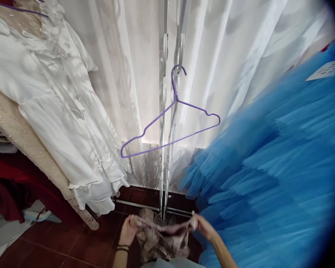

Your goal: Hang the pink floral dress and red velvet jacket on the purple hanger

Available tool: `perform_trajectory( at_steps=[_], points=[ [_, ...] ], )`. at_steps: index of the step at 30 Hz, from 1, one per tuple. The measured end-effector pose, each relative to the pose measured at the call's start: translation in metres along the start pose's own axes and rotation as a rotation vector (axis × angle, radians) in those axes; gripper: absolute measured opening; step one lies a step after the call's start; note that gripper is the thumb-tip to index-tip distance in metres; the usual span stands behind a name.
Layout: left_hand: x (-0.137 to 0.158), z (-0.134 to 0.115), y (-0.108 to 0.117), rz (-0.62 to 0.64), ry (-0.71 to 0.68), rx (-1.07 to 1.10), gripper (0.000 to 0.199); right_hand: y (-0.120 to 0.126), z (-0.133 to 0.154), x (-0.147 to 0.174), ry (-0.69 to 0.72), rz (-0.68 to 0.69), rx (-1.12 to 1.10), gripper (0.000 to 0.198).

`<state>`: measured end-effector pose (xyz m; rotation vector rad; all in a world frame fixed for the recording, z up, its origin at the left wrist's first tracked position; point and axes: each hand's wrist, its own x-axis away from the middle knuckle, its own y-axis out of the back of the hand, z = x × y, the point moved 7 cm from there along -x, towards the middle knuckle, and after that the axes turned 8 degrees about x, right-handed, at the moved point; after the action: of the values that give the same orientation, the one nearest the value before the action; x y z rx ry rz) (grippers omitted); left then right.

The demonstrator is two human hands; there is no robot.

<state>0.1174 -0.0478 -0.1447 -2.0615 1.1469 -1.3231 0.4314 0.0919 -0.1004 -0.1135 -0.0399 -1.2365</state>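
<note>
A shiny beige-pink garment (pixel 167 242) is stretched between my two hands at the bottom of the view, its upper edge sagging in the middle. My left hand (pixel 128 230) is closed on one top corner, with dark bands round the wrist. At the opposite corner, my right hand (pixel 202 226) grips the fabric, somewhat blurred. The lower part of the garment hangs out of sight near my body. Above and beyond both hands, a bare purple hanger (pixel 159 147) hangs by its hook from a metal stand (pixel 165 111), touched by neither hand.
White dresses (pixel 64 104) hang at the left beside a sparkly beige garment (pixel 30 149) and dark red cloth (pixel 25 182). A large ruffled blue tulle dress (pixel 281 160) fills the right. White curtains (pixel 114 67) hang behind the stand. Dark red tiles (pixel 80 242) cover the floor.
</note>
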Motion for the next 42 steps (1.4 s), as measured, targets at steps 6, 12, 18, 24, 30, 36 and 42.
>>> perform_trajectory(
  at_steps=[6,12,18,24,30,36,42],
  points=[
    [0.032,-0.179,-0.07,0.215,-0.547,-0.048,0.01,0.003,0.108,-0.044,0.075,0.017,-0.45,0.031],
    [0.133,-0.252,-0.177,0.336,-1.148,-0.355,0.048,-0.05,0.183,-0.017,0.18,-0.011,-0.452,0.036],
    [0.163,-0.236,-0.253,0.427,-1.271,-0.621,0.047,-0.02,0.208,-0.008,0.493,-0.351,-0.122,0.029],
    [0.158,-0.212,-0.304,0.512,-0.904,-0.962,0.042,0.014,0.241,0.016,0.799,-0.711,0.219,0.015],
    [0.145,-0.243,-0.308,0.273,-1.159,-0.95,0.035,0.041,0.246,-0.034,0.663,-0.637,-0.045,0.037],
    [0.133,-0.258,-0.317,0.078,-1.407,-0.87,0.037,0.062,0.273,-0.101,0.695,-0.471,-0.217,0.052],
    [0.135,-0.264,-0.319,0.056,-1.457,-0.844,0.039,0.077,0.348,-0.117,0.846,-0.517,0.057,0.054]
  ],
)
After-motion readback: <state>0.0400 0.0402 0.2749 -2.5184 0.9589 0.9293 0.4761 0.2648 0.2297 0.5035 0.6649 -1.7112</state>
